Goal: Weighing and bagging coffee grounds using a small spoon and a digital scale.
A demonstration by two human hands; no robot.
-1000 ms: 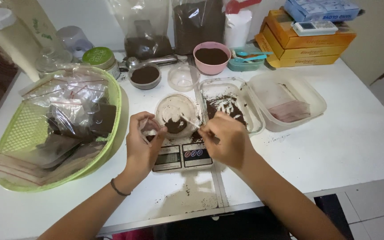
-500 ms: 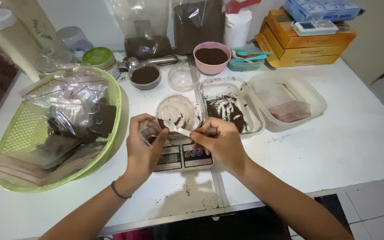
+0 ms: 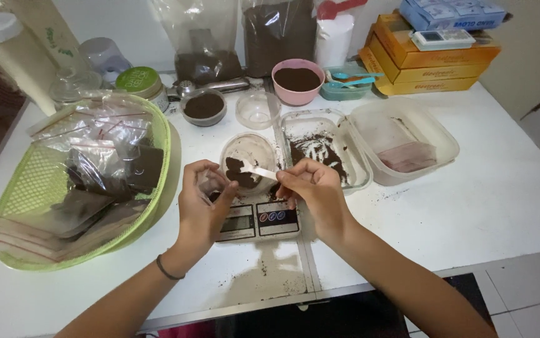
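Spatula [image 3: 258, 169] dipped into cup [image 3: 249, 159] | right hand [image 3: 312, 191] pinches it | left hand [image 3: 202, 200] grips bag [image 3: 210, 185]

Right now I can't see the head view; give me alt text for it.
The right hand holds a small white spoon over a clear cup of dark powder on a kitchen scale, while the left hand holds a small clear bag beside it.

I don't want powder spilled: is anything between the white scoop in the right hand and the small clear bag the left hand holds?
Nothing visible. The scoop lies over the clear cup on the scale, beside the small bag in the left hand.
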